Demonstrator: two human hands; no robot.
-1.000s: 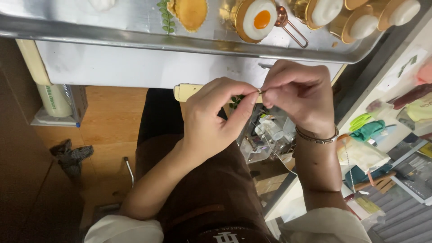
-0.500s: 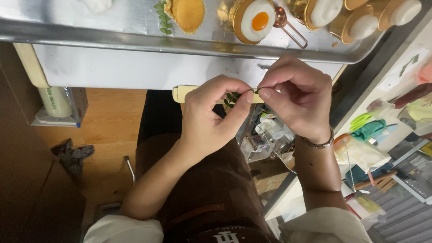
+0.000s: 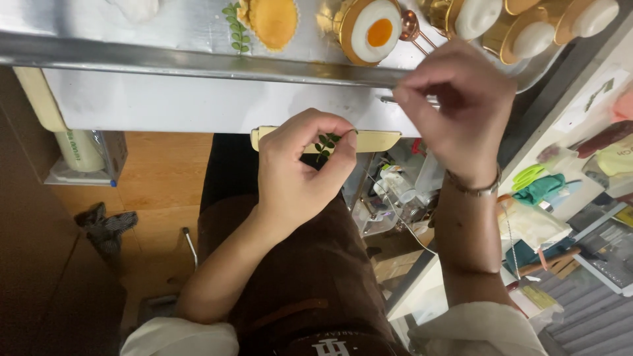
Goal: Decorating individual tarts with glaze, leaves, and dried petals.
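1. My left hand (image 3: 297, 168) pinches a small green leaf sprig (image 3: 324, 143), near the desk (image 3: 198, 99) edge.
2. My right hand (image 3: 455, 105), fingers curled closed on something I cannot make out, hovers right, beside the steel tray (image 3: 198, 39).

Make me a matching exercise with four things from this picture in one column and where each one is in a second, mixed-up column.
Things:
1. leafy sprig
2. bracelet
3. yellow tart
4. roll of film

Places:
A. on the right wrist
B. on the metal tray
C. pinched in the left hand
D. in a box at the left, below the tray

Pairs: 1-C, 2-A, 3-B, 4-D
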